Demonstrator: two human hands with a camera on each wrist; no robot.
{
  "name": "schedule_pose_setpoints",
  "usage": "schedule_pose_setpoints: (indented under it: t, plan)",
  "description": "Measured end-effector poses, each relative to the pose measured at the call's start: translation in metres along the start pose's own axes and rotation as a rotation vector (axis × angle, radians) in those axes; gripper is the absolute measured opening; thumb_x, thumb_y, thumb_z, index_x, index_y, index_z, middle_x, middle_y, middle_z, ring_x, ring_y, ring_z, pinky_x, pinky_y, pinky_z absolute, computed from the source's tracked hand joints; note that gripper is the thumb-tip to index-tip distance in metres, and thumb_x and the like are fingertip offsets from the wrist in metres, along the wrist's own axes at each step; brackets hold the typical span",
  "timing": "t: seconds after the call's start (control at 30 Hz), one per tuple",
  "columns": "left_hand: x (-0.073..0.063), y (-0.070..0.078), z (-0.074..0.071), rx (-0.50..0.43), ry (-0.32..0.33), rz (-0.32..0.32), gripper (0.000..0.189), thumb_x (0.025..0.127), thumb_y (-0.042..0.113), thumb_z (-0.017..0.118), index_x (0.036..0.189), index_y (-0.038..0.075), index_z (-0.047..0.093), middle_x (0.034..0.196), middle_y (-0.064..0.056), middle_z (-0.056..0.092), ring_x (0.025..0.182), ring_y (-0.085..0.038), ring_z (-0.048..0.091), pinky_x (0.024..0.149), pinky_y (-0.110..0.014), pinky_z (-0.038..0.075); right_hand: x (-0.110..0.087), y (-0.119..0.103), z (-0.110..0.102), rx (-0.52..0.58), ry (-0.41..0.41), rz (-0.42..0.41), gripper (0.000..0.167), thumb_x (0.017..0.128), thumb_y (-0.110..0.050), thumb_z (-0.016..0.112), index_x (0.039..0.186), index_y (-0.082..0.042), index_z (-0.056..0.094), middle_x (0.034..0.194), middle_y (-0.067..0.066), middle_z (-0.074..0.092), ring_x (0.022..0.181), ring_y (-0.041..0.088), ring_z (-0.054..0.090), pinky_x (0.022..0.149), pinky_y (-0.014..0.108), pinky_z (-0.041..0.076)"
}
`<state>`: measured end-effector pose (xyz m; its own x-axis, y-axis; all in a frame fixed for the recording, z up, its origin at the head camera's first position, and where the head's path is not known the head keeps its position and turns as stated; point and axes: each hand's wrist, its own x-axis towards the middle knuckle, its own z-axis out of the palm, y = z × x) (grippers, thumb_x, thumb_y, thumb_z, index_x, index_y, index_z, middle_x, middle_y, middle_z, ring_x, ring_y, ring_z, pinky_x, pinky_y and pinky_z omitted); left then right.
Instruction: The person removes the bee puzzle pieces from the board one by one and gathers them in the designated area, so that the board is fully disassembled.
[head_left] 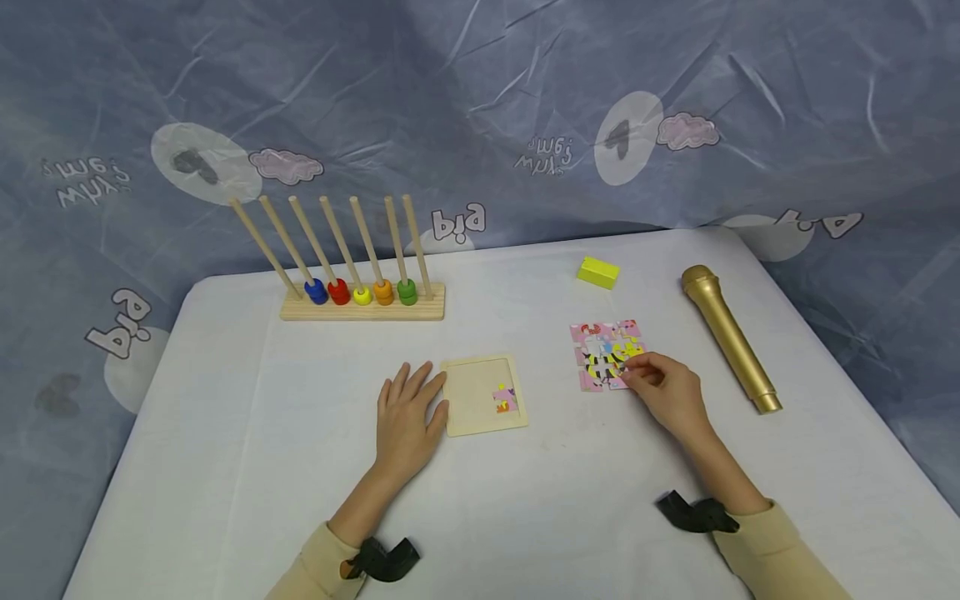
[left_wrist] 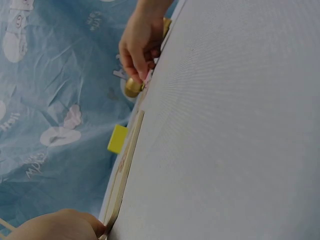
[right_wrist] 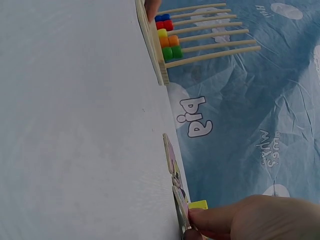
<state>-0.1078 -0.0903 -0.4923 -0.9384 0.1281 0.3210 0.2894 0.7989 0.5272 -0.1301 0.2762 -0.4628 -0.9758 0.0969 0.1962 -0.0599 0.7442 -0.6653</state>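
Note:
My left hand (head_left: 407, 423) lies on the table with fingers spread, thumb and fingertips against the left edge of a square wooden puzzle tray (head_left: 468, 393). One pink puzzle piece (head_left: 505, 399) sits in the tray's lower right corner. To the right, a block of pink and yellow puzzle pieces (head_left: 597, 354) lies together on the tabletop. At that block's lower right my right hand (head_left: 667, 392) pinches a puzzle piece (right_wrist: 181, 206) between thumb and fingers. In the right wrist view this piece looks slightly tilted; the fingers hide part of it.
A wooden bead stand (head_left: 363, 310) with upright rods and coloured beads stands at the back left. A yellow block (head_left: 597, 272) lies behind the puzzle pieces. A gold microphone (head_left: 731, 340) lies right of my right hand. Patterned cloth (head_left: 480, 108) hangs behind the white table (head_left: 225, 467).

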Motion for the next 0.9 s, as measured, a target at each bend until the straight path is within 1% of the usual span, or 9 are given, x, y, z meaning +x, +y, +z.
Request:
schedule_pose_setpoints:
  t: [0.2,0.43,0.63,0.8,0.9]
  plan:
    - [0.0006,-0.0010,0.0007,0.011,0.013,0.015,0.040,0.090,0.019,0.065,0.128,0.008,0.065,0.142,-0.015,0.054,0.140,-0.042,0.035,0.111,-0.064,0.021,-0.0004,0.0012,0.0015,-0.038,0.037,-0.040,0.010,0.084,-0.006,0.074,0.092,-0.002,0.072,0.080,0.010,0.066,0.066,-0.001,0.049,0.059,0.013,0.039]
    - [0.0001,0.0001,-0.0015,0.009,-0.019,-0.009,0.040,0.091,0.019,0.064,0.130,0.009,0.064,0.144,-0.013,0.053,0.142,-0.040,0.034,0.113,-0.063,0.019,0.0000,0.0031,0.0049,-0.087,0.057,-0.072,0.007,0.081,-0.003,0.075,0.088,-0.002,0.073,0.078,0.009,0.062,0.065,0.003,0.048,0.058,0.017,0.039]
    - [-0.0005,-0.0004,-0.0006,0.003,0.002,0.000,0.039,0.090,0.018,0.064,0.128,0.009,0.065,0.142,-0.014,0.054,0.141,-0.042,0.035,0.111,-0.064,0.021,-0.0005,0.0024,0.0047,-0.083,0.061,-0.072,0.008,0.082,-0.003,0.075,0.090,-0.001,0.072,0.079,0.010,0.063,0.066,0.001,0.047,0.059,0.015,0.039]
    - [-0.0001,-0.0003,-0.0004,0.006,0.008,0.004,0.039,0.090,0.019,0.064,0.128,0.008,0.065,0.142,-0.015,0.054,0.140,-0.042,0.036,0.111,-0.064,0.021,0.0001,0.0003,0.0024,-0.054,0.113,-0.060,0.009,0.084,-0.006,0.073,0.091,-0.001,0.071,0.079,0.010,0.064,0.067,0.001,0.048,0.059,0.012,0.038]
    - [0.0003,-0.0002,-0.0006,0.006,0.002,0.001,0.040,0.090,0.019,0.064,0.128,0.009,0.065,0.143,-0.014,0.054,0.141,-0.042,0.035,0.112,-0.063,0.020,0.0009,-0.0052,0.0018,-0.015,0.142,-0.064,0.009,0.086,-0.006,0.072,0.093,-0.001,0.071,0.080,0.010,0.064,0.069,0.000,0.048,0.059,0.011,0.037]
